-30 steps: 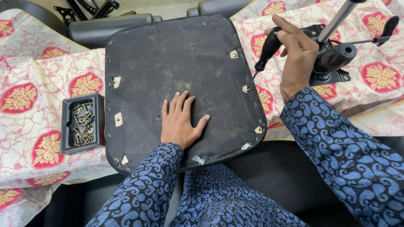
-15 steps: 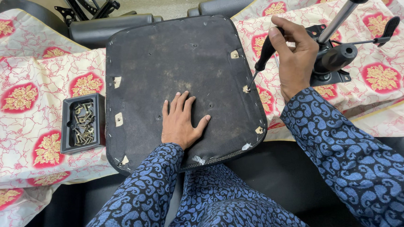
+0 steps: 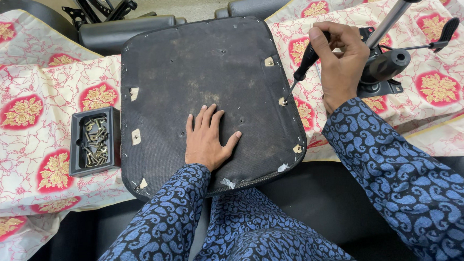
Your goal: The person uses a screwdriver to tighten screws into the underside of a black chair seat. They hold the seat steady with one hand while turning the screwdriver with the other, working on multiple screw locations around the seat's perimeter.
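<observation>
Where the patterned cloth [image 3: 29, 134] in cream, red and gold covers the surface at the far left, a small black tray [image 3: 93, 140] sits on it, filled with brass-coloured screws [image 3: 96, 141]; the tray lies just beside the left edge of the seat base [image 3: 187, 70], a large dark panel with rounded corners, dusty and scuffed, lying flat with small pale tabs along its rim; the left hand [image 3: 207, 139] rests palm down on the lower middle of that panel, its grip spread wide and flat, fingers apart, holding nothing; both arms wear blue paisley sleeves [image 3: 390, 176]; further right, the right hand [image 3: 339, 63] hovers over the panel's right edge, its grip pinching the black handle of a screwdriver [image 3: 305, 67], fingers curled about the upper part; the thin shaft slants down and to the left, and its tip sits at a pale tab on the right rim of the seat base; just beyond that hand, a black chair mechanism [image 3: 383, 69] with a silver rod [image 3: 389, 19] and a slim lever lies on the cloth; at the top, behind the panel, dark armrests [image 3: 118, 31] are in view.
</observation>
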